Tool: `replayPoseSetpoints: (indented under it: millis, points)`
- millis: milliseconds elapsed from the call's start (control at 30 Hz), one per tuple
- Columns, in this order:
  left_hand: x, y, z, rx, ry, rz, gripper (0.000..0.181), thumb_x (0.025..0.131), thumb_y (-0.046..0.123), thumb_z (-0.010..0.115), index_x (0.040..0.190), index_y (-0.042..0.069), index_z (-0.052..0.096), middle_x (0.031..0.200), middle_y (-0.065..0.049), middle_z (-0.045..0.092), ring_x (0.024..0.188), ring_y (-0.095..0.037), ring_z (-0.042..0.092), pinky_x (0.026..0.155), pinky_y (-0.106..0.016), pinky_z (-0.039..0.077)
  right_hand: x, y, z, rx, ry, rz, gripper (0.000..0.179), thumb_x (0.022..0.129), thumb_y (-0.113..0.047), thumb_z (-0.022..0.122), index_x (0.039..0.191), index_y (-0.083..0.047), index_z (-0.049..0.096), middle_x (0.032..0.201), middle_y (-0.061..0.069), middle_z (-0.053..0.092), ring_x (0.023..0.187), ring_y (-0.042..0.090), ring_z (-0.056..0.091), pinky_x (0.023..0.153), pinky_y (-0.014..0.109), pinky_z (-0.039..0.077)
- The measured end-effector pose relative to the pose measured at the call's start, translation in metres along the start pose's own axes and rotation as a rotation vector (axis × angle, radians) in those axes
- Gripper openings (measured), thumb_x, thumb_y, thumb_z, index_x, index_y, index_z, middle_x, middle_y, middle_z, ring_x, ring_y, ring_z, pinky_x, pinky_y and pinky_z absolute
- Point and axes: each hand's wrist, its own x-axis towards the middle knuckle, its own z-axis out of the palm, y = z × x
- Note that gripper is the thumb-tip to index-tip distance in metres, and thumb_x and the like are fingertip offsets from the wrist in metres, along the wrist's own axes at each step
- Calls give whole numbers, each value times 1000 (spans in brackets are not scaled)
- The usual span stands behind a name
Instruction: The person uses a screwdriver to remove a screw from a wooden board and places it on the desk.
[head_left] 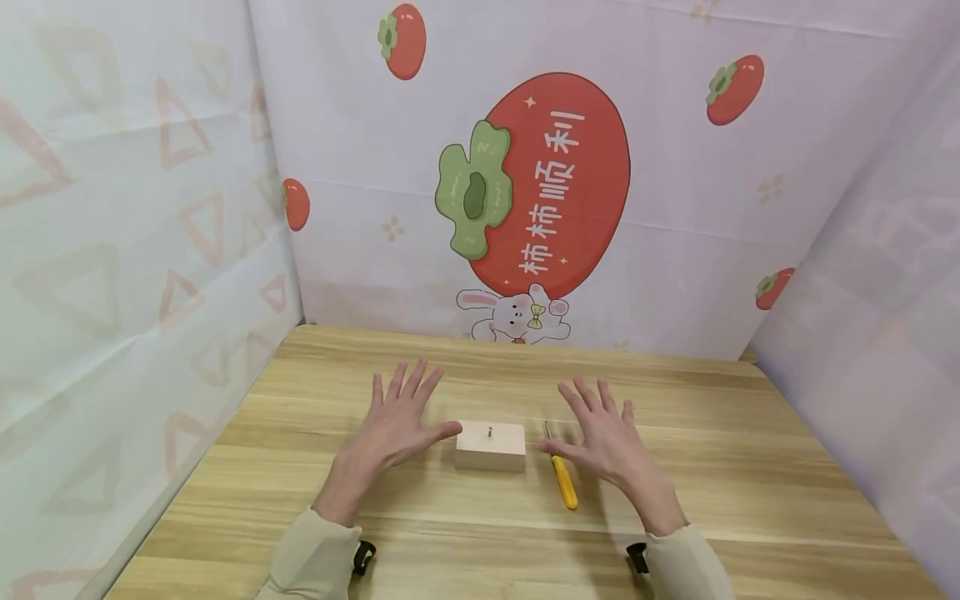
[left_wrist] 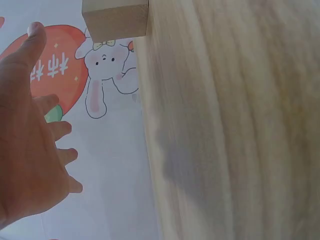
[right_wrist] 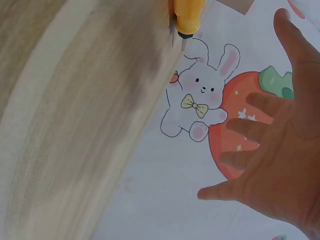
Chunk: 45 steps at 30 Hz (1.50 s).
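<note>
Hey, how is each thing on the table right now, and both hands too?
Bare left hand: open, fingers spread, holding nothing.
Bare right hand: open, fingers spread, holding nothing.
Pale rectangular wooden block: lying flat on the light wood-grain table.
Small metal screw: sticking up from the block's top.
Yellow-handled metal screwdriver: lying on the table, not held.

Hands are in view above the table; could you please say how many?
2: the left hand left of the wooden block, the right hand to its right, by the yellow screwdriver. None seems hidden.
</note>
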Motion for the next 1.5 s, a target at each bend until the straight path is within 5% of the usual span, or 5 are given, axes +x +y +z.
replayPoseSetpoints:
  millis: [133, 367, 500, 1067, 1500]
  points:
    - [1, 1, 1, -91, -11, 7, 92, 88, 71, 54, 159, 21, 24, 168, -8, 10, 154, -39, 5, 121, -65, -3, 0, -2, -1, -2, 3, -29, 90, 81, -61, 72, 152, -16, 41, 158, 15, 37, 148, 47, 21, 111, 78, 17]
    - [2, 10, 2, -328, -32, 54, 63, 94, 49, 64, 144, 13, 51, 151, -10, 48, 141, -31, 43, 117, -50, 35, -5, -3, -2, -18, 30, -96, 71, 84, -50, 75, 142, -15, 54, 137, 11, 59, 127, 39, 53, 105, 63, 42]
    - [1, 14, 3, -441, -74, 55, 54, 94, 42, 66, 139, 12, 56, 142, -5, 55, 131, -29, 53, 109, -47, 46, -9, -2, -2, -10, -15, -105, 62, 86, -45, 75, 138, -17, 58, 127, 6, 64, 116, 33, 60, 99, 58, 49]
    - [3, 19, 12, -485, -144, 95, 61, 92, 40, 70, 142, 11, 52, 131, -9, 62, 120, -26, 59, 102, -46, 50, -23, 10, -7, 129, -207, -223, 46, 91, -34, 71, 132, -14, 63, 111, 0, 66, 99, 19, 66, 77, 35, 57]
    - [11, 20, 20, -321, -177, 137, 55, 81, 20, 82, 129, 1, 63, 122, -9, 63, 111, -23, 60, 99, -42, 51, -26, 18, -6, 180, -310, -246, 50, 89, -39, 72, 132, -13, 63, 109, -5, 63, 95, 13, 62, 76, 27, 55]
